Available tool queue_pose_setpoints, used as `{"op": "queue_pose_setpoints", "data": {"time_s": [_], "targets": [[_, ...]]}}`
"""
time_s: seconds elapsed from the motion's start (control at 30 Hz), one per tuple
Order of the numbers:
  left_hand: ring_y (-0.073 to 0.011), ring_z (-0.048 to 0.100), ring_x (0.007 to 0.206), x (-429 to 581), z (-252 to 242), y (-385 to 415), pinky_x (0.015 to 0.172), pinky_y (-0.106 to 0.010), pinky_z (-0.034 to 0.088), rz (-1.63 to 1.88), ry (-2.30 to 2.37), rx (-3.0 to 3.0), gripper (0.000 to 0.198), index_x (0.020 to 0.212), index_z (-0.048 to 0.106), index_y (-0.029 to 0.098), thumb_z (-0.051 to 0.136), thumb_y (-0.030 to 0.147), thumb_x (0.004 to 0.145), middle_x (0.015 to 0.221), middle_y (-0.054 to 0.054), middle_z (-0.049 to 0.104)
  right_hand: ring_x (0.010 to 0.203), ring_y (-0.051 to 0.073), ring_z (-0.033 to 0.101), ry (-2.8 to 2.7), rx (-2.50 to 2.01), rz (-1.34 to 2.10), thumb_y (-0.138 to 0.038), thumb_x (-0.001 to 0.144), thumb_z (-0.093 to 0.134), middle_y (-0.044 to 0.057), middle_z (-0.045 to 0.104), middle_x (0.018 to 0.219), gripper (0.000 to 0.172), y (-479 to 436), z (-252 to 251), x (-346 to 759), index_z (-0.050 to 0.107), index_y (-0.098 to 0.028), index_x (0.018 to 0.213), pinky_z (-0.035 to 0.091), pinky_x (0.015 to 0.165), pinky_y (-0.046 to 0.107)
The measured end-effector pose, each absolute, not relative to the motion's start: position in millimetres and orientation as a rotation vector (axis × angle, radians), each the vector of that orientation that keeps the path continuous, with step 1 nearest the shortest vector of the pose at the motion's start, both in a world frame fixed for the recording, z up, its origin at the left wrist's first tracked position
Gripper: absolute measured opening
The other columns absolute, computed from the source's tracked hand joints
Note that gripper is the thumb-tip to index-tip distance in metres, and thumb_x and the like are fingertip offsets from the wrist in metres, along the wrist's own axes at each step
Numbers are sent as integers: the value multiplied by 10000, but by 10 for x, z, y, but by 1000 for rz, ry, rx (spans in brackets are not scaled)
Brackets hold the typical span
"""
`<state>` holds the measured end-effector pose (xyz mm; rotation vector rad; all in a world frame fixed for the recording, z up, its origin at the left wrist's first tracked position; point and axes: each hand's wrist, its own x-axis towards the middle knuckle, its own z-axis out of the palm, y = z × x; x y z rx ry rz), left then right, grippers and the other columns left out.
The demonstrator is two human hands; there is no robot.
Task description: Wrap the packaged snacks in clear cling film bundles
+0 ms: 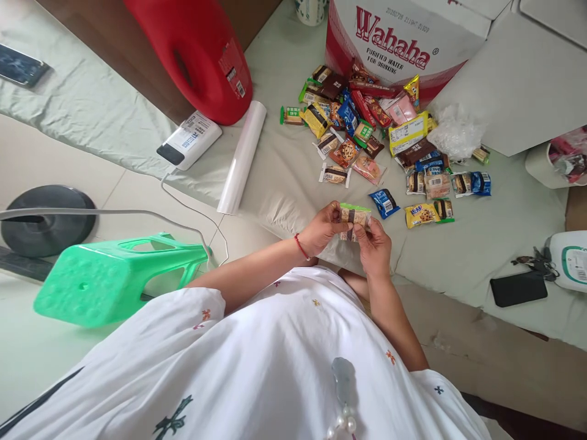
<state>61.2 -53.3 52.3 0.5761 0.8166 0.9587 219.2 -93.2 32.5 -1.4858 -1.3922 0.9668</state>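
Between my two hands is a small wrapped snack packet (pixel 355 216) with a green top edge and a dark band. My left hand (pixel 321 229) pinches its left side; a red cord circles that wrist. On its right side, the fingers of my right hand (pixel 375 247) are closed around the edge. Just beyond my hands lies a blue snack packet (pixel 384 203). To its right are a yellow cookie packet (pixel 422 214) and a green-edged packet (pixel 444 210). Farther out is a loose heap of wrapped snacks (pixel 347 153) in several colours.
Behind the heap stands a Wahaha carton (pixel 398 46). Leftward are a red jug (pixel 202 55), a white roll (pixel 242 159), a white device with a cable (pixel 190 142) and a green stool (pixel 87 284). A black pouch (pixel 518 288) with keys lies right, near a white container (pixel 571 260).
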Motion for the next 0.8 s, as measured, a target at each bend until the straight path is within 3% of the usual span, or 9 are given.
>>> {"op": "queue_pose_setpoints", "data": {"time_s": [0.13,0.23,0.3,0.4,0.5,0.67,0.8], "targets": [[-135,665,792,545,525,-529,740,-262,512,891,770,517,616,1067,601,181,985,284,597,893,11,715,1181,239,658,-1369,-1457,1052,-540,915,704,72,663,1307,361,-912,307,2229,779,-271,1142,568,990,364],[-132,666,725,562,479,-504,714,-260,512,850,789,454,491,927,671,144,995,224,566,816,-4,720,1073,216,672,-1327,-1466,1139,-549,874,737,76,655,1224,357,-887,304,2223,776,-251,1067,582,923,340],[-138,675,715,606,450,-482,710,-260,519,867,799,403,419,861,693,136,989,199,571,793,-13,726,1030,207,671,-1230,-1494,1143,-549,865,746,70,675,1166,413,-900,304,2218,729,-250,1149,578,931,352],[-162,698,746,681,444,-457,732,-281,554,887,768,344,381,893,725,122,973,233,626,829,-42,748,1082,219,665,-1071,-1508,1161,-541,834,786,78,689,1246,580,-981,310,2242,621,-253,1310,576,944,370],[-157,704,783,750,465,-466,757,-276,566,905,776,265,458,989,706,139,970,173,616,880,-32,752,1084,227,677,-969,-1464,1309,-548,827,793,74,712,1255,555,-1107,314,2299,639,-247,1268,586,918,364],[-157,704,809,873,521,-511,765,-273,548,780,911,227,724,1221,601,182,875,-4,578,875,2,726,842,173,682,-873,-1525,1302,-505,801,823,16,764,1000,422,-1329,333,2469,718,-235,1107,581,771,302],[-138,696,856,788,614,-435,764,-241,522,869,914,285,628,1182,578,174,824,15,626,918,-22,741,654,126,631,-711,-1700,1133,-488,668,909,-7,747,823,445,-1406,440,2978,727,-200,954,537,608,247]]}}
